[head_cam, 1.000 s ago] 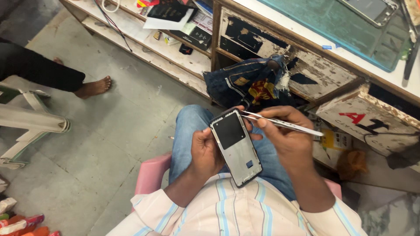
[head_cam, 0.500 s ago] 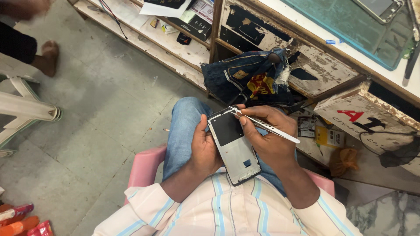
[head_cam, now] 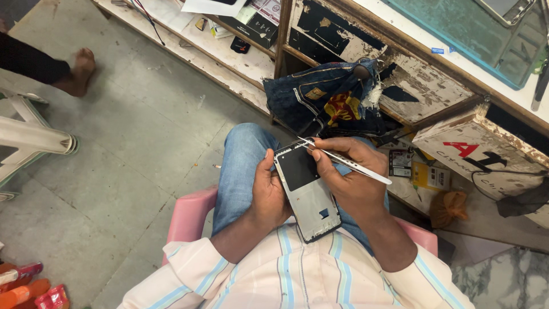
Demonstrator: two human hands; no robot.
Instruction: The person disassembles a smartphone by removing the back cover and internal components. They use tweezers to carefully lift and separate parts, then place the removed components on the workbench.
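Observation:
I sit on a pink stool (head_cam: pixel 189 220) in blue jeans and a striped shirt. My left hand (head_cam: pixel 269 191) grips the left edge of an opened phone frame (head_cam: pixel 307 191), held over my lap with its dark panel toward the top. My right hand (head_cam: pixel 349 180) supports the frame's right side and pinches a pair of silver tweezers (head_cam: pixel 343 160). The tweezer tips rest at the frame's top edge.
A worn wooden workbench (head_cam: pixel 423 86) with a teal mat (head_cam: pixel 474 34) stands ahead. A denim bag (head_cam: pixel 329 103) hangs by its drawers. Another person's bare foot (head_cam: pixel 77 71) and white plastic chair (head_cam: pixel 28 137) are at the left. Bottles (head_cam: pixel 23 283) lie bottom left.
The view has shifted slightly and the other person's foot has moved. My hands keep the phone frame and tweezers in much the same pose, tips still at the frame's top.

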